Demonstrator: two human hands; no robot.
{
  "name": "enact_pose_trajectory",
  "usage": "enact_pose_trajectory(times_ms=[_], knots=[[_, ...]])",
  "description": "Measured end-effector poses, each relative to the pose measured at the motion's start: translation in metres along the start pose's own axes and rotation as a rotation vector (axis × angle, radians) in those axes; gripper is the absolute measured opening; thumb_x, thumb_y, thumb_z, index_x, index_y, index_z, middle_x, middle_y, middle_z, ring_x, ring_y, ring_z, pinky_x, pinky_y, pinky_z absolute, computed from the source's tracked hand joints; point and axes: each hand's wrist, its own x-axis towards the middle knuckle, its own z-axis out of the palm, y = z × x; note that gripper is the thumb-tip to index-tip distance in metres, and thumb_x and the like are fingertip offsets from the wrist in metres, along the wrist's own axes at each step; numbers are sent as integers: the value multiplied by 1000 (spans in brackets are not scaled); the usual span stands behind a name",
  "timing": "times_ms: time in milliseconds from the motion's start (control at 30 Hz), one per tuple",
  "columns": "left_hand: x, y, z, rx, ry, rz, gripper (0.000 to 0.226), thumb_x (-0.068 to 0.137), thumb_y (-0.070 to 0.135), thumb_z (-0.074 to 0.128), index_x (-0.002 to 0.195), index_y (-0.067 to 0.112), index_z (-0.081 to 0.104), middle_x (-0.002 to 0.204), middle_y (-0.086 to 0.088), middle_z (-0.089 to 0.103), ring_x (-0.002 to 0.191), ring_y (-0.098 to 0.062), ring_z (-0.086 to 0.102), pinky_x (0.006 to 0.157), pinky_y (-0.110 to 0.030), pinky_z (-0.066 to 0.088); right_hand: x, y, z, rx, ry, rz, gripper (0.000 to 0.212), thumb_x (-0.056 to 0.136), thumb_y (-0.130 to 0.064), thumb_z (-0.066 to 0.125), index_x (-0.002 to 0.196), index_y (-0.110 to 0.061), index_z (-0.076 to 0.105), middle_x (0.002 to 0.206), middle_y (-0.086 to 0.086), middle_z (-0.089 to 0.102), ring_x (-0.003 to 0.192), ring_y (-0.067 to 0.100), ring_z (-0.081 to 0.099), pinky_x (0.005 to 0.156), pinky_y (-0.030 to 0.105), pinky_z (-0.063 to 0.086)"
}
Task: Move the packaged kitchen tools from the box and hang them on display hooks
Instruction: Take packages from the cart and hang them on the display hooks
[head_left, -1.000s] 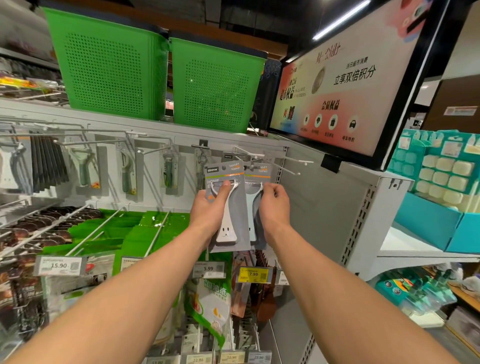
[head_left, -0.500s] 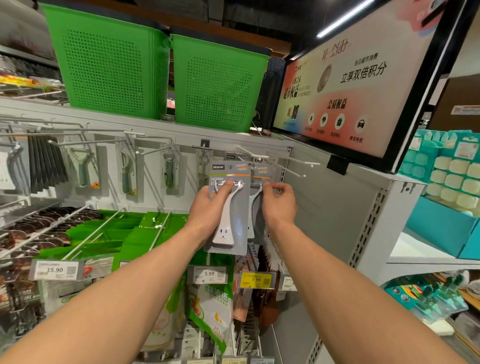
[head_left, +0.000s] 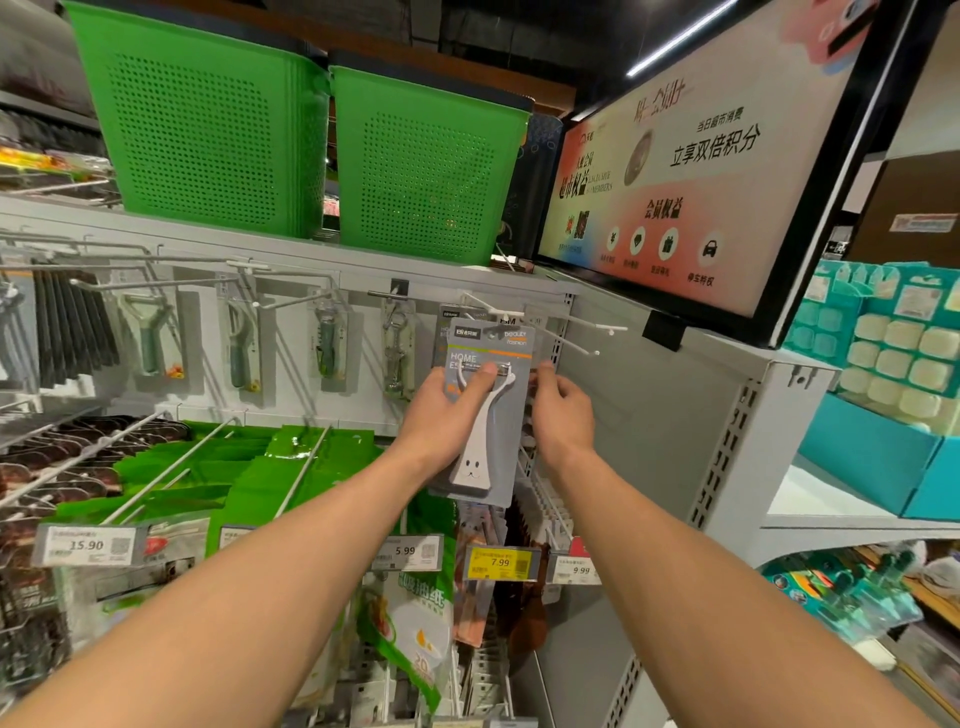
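Since 1 s earlier, the 2 packs then held side by side have been brought together. The packaged peeler is now stacked in front of a second pack, of which only the top left corner shows, and both have been raised towards the display hooks. The front pack is held upright before the back panel, its header level with the white-tipped prongs that project to its right. It does not appear to be threaded yet. The supply box is not in view.

The left hand grips the front pack, with the thumb laid across the peeler's blade end and the fingers hidden behind the card. The right hand is set at the card's right edge with fingers curled. Whether it pinches the front card, the rear one or neither cannot be told.

The step in hand is judged to be hanging. The card should be kept flat and square to the prong, and the hang hole lined up with the tip before any push. The packs are best fed 1 at a time, since 2 stacked headers are likely to snag. The right hand would be better used to steady the header. The other tools hung on hooks to the left should not be knocked. Green baskets stand on the shelf above
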Motion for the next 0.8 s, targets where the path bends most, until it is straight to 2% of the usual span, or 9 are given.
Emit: enact_pose_trajectory(times_ms=[67,133,233,333,433,500,600,700,800], knots=[[2,-1,2,10,11,14,48,93,66,61,121,27,63,116,11,70,112,-10,65,100,-34,48,0,-2,-1,30,-35,7,60,88,-75,43,96,-26,77,96,-6,78,98,18,72,97,46,56],[2,-1,2,34,1,38,59,89,74,58,126,28,61,123,10,69,118,-13,63,105,-37,47,-1,-4,-1,64,-65,4,64,88,-77,41,98,-25,77,96,-5,79,97,18,74,97,46,57],[4,-4,2,92,-6,51,95,74,93,51,139,25,54,138,4,64,129,-18,58,112,-44,45,-2,-6,3,89,-86,3,62,95,-75,38,104,-27,77,100,-7,79,99,16,73,99,43,55],[8,-6,3,123,10,14,107,68,96,47,143,20,52,140,0,62,131,-22,57,113,-47,45,-1,-5,8,109,-109,7,76,82,-88,36,110,-30,77,108,-7,78,105,15,71,103,44,53],[12,-7,1,176,49,-12,95,75,90,51,135,16,56,132,-2,65,124,-25,60,106,-42,47,-2,-4,10,103,-158,-13,70,88,-84,43,117,-28,72,114,-9,74,110,13,67,104,38,50],[15,-13,1,212,86,-24,77,85,79,58,126,13,56,121,3,63,112,-21,59,93,-34,46,-2,-1,11,95,-173,-27,59,94,-75,49,121,-25,67,116,-7,70,111,13,64,102,35,48],[16,-20,-3,238,216,2,58,87,72,64,107,18,53,102,7,58,99,-18,58,82,-33,43,-1,4,13,71,-192,-34,63,92,-74,56,127,-23,65,120,-7,68,112,10,62,100,34,47],[23,-34,-11,197,262,87,52,87,67,68,113,24,54,112,3,60,106,-20,60,95,-40,50,1,8,15,75,-209,-21,59,89,-72,62,128,-26,64,119,-9,67,109,6,62,96,31,48],[27,-33,-15,133,124,60,54,95,53,66,138,27,49,130,8,56,121,-18,57,107,-40,47,3,12,16,86,-215,-33,52,89,-62,68,125,-25,66,115,-6,69,108,11,64,90,30,49]])
